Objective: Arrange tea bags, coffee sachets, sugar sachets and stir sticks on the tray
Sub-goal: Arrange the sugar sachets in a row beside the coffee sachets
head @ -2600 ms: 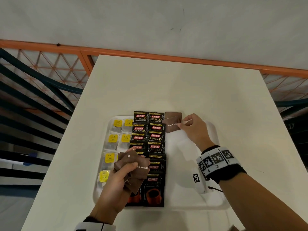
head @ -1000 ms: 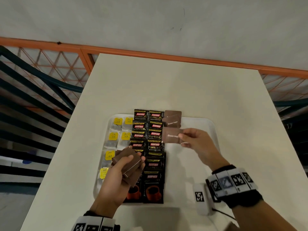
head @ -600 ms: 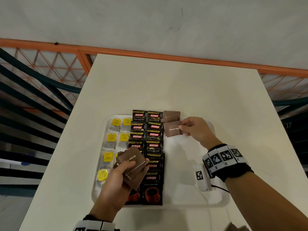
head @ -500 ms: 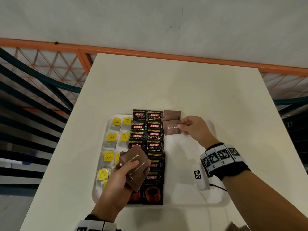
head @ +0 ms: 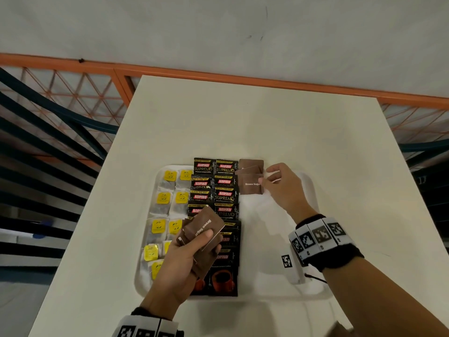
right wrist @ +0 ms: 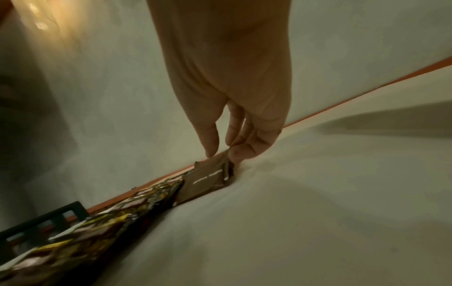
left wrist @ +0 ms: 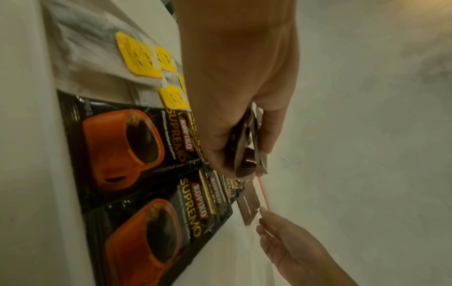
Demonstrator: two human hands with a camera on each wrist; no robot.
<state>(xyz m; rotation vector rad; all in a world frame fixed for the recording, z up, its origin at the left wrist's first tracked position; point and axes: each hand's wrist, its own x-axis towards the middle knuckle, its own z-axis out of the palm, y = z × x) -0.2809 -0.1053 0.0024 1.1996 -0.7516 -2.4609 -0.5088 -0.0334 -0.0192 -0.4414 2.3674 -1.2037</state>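
Note:
On the white tray (head: 272, 229) lie tea bags (head: 167, 198) with yellow tags at the left. Black coffee sachets (head: 224, 198) fill two columns in the middle. Right of their far end sit two overlapping brown sugar sachets (head: 251, 166). A third brown sugar sachet (head: 250, 184) (right wrist: 208, 180) lies just nearer. My right hand (head: 264, 177) (right wrist: 223, 152) pinches its right edge. My left hand (head: 194, 244) (left wrist: 244, 154) hovers over the near coffee sachets and grips a fanned stack of brown sugar sachets (head: 204, 228) (left wrist: 247, 152).
The tray sits near the front of a white table (head: 267, 122). An orange railing (head: 73, 93) with mesh runs behind the table and along its left side, in front of a pale wall. The tray's right half (head: 279, 239) is bare.
My right hand carried one brown sugar sachet away from me and laid it just below the two at the far end. My left hand turned its stack a little.

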